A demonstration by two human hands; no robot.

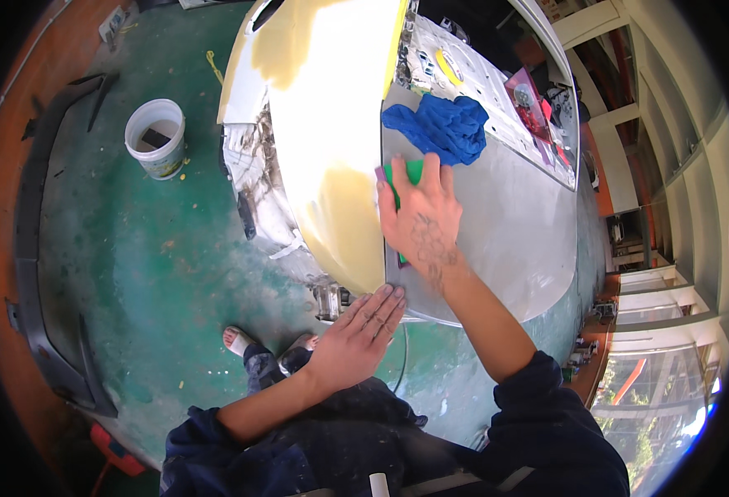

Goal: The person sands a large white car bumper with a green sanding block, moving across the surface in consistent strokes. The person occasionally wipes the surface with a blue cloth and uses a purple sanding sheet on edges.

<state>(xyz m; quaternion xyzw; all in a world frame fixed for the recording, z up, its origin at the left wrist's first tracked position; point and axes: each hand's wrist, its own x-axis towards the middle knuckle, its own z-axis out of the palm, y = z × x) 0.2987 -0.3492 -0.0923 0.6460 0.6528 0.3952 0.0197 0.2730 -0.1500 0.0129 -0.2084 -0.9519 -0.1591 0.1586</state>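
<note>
My right hand (421,217) presses a green sanding block (410,172) flat on a grey car hood (505,224), right beside the seam with the fender. My left hand (363,330) rests flat, fingers together, on the front edge of the hood, holding nothing. The fender (331,124) to the left is white with yellowish filler patches. A crumpled blue cloth (443,126) lies on the hood just beyond the block.
A white bucket (157,137) stands on the green floor (149,257) at the left. A dark bumper part (33,273) lies along the floor's left edge. Masking paper, a yellow tape roll (447,66) and small items cover the windshield area. My sandalled feet (240,340) show below.
</note>
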